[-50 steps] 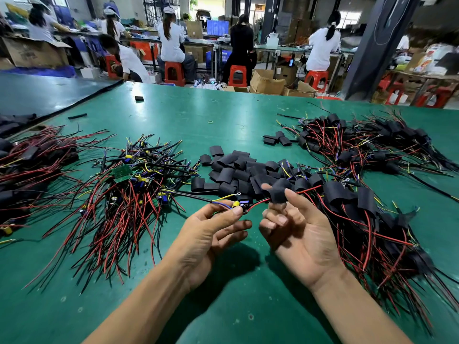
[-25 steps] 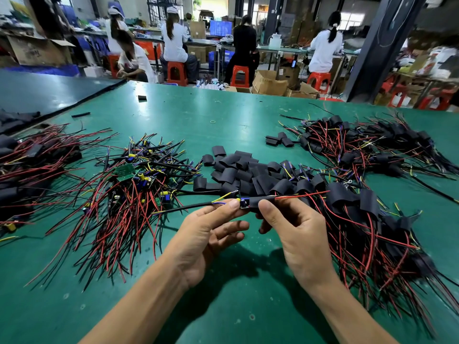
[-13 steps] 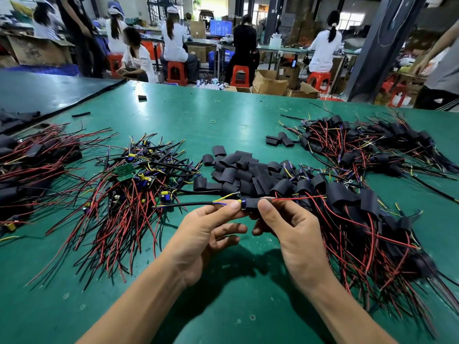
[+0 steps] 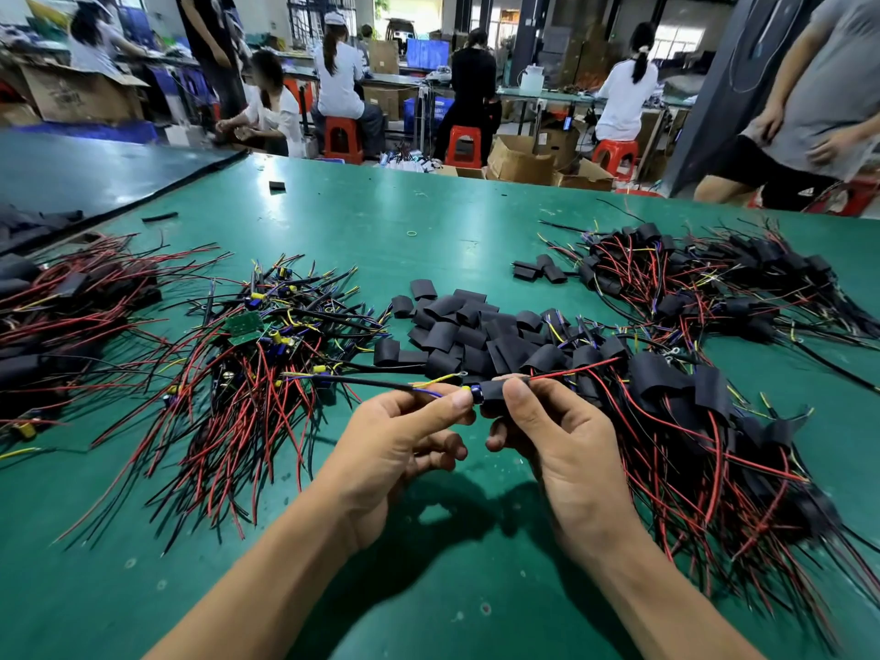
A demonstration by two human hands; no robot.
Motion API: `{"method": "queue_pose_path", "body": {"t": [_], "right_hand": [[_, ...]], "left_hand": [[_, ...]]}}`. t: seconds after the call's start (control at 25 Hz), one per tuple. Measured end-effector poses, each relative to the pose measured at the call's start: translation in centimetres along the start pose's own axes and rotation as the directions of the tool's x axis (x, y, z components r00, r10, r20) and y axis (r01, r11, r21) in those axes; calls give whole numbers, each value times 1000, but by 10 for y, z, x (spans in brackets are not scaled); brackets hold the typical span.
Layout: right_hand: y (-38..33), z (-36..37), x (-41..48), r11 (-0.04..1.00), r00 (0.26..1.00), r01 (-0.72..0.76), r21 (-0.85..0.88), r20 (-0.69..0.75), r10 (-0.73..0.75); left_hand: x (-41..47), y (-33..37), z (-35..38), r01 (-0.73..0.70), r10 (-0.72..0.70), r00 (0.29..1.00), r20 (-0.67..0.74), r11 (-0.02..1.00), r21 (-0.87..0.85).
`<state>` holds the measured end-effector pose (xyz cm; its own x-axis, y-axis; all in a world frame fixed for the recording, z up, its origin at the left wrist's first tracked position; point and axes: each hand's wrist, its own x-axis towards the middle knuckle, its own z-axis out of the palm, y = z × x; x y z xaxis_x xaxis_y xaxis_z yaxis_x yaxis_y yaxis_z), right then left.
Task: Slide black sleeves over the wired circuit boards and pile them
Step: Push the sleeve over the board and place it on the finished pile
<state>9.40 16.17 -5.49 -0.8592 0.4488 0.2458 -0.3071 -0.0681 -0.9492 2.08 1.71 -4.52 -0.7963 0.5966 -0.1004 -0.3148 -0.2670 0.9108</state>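
Head view, largest first: what fills it?
— A green desk [image 4: 428,221], edge to edge. At the right lies a big pile of sleeved boards [image 4: 714,445] trailing red and black wires, with a second pile [image 4: 690,278] at upper right.

And the left side?
— A heap of bare boards [image 4: 257,364] left of centre, wires fanned out, and another tangle [image 4: 57,316] at the left edge. Loose sleeves [image 4: 466,331] are heaped in the middle.

The hands?
— Both are low in the centre, above the desk. The left hand [image 4: 395,450] pinches the wired circuit board [image 4: 476,392] at its wire end between thumb and forefinger, the other fingers curled under. The right hand [image 4: 566,450] has its thumb and fingers pinching the black sleeve [image 4: 493,390] around the board. Only a blue tip of the board shows at the sleeve's left mouth, and red wires run out to the right.
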Motion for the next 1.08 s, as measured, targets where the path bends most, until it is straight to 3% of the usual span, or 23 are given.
{"method": "queue_pose_path", "body": {"t": [0.2, 0.56, 0.76, 1.08], "right_hand": [[3, 5, -2, 994, 997, -77, 75, -19, 79], [0, 7, -2, 992, 998, -66, 105, -13, 68], [-1, 7, -4, 1000, 1000, -20, 0, 8, 20], [0, 16, -9, 994, 994, -104, -25, 9, 105]], "left_hand": [[0, -3, 0, -22, 22, 1000, -14, 1000, 9], [2, -2, -3, 7, -5, 999, 39, 999, -45], [0, -3, 0, -41, 41, 999, -6, 999, 29], [-2, -2, -1, -83, 85, 996, -16, 992, 98]]}}
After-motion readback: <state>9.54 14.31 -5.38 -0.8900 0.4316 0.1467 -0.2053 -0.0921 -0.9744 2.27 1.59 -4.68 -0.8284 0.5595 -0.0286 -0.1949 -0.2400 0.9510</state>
